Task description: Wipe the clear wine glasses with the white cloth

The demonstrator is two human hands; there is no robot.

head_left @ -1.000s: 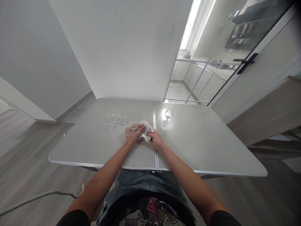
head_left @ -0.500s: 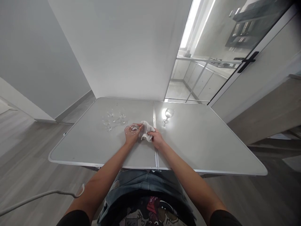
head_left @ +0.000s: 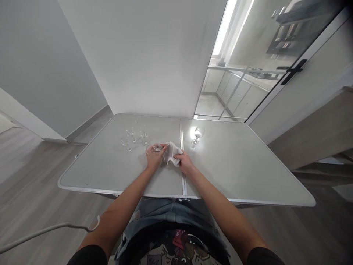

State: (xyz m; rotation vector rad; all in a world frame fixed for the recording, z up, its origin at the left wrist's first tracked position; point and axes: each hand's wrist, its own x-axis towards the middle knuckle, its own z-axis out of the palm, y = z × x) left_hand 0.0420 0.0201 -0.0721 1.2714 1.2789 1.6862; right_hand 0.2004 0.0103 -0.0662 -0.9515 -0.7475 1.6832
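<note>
My left hand (head_left: 154, 156) is closed around a clear stemmed wine glass (head_left: 153, 148), which lies tilted on its side with its bowl toward the left. A white cloth (head_left: 172, 154) covers the glass's right end, so its foot is hidden. My right hand (head_left: 184, 161) grips the cloth from the right, fingers pinched on its edge. Left of my hands, several clear stemmed glasses (head_left: 129, 141) stand grouped on the table. One more wine glass (head_left: 198, 134) stands upright on the right half.
The grey folding table (head_left: 237, 165) has a metal rim and a central seam (head_left: 183, 180). A white wall (head_left: 143, 59) rises behind it. At the right is a glazed door with a black handle (head_left: 293, 71). A white cable (head_left: 55, 226) runs near my left forearm.
The cloth has shifted and folded slightly differently between my hands. Both hands keep their holds in nearly the same place, and the standing glasses have not moved on the table.
</note>
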